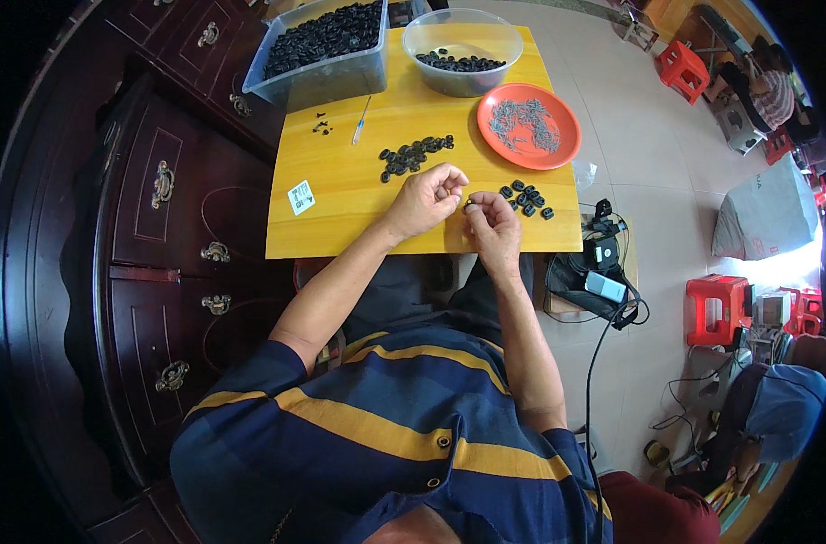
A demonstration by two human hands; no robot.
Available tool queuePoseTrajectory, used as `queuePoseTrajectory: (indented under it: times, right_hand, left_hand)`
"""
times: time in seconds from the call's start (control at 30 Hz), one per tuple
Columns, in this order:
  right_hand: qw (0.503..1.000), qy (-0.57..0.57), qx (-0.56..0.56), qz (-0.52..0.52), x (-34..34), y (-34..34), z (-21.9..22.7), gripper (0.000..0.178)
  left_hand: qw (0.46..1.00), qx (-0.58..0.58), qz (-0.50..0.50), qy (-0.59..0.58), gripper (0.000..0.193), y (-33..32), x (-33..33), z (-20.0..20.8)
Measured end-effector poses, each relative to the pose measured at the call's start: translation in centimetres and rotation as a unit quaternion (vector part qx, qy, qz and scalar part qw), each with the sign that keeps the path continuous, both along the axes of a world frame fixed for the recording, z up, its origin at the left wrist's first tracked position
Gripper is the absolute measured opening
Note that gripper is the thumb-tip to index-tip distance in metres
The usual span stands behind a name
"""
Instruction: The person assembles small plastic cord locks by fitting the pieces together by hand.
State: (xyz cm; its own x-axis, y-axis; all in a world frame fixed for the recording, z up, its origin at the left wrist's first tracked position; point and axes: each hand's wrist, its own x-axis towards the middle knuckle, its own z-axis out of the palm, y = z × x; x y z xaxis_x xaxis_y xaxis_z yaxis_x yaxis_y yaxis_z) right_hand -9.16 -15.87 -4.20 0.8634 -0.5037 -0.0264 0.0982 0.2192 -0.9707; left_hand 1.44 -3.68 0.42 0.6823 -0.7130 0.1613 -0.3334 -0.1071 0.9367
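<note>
Plainly, the yellow desk (pixel 340 227) is the broadest thing about the orange plate (pixel 571 136), followed by a rectangular clear bin (pixel 331 84) heaped with black pieces well to the plate's left and a round clear bowl (pixel 454 85) just beyond the plate. On the plate's near-left side are the left hand (pixel 424 201), its fingers curled though I cannot tell whether they close on anything, and the right hand (pixel 496 227), its thumb and fingers clamped on one small black piece (pixel 470 204), also near-left of the plate.
</note>
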Motion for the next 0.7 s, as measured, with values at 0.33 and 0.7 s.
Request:
queuePoseTrajectory:
  times: [0.33, 0.7]
  right_hand:
    - [1.0, 0.015, -0.019, 0.009, 0.1, -0.1, -0.4, 0.013]
    - [1.0, 0.02, -0.006, 0.007, 0.0, -0.3, 0.0, 0.012]
  left_hand:
    - [1.0, 0.02, -0.017, 0.001, 0.017, -0.1, 0.1, -1.2]
    - [1.0, 0.008, -0.005, 0.021, 0.016, 0.2, 0.4, -0.7]
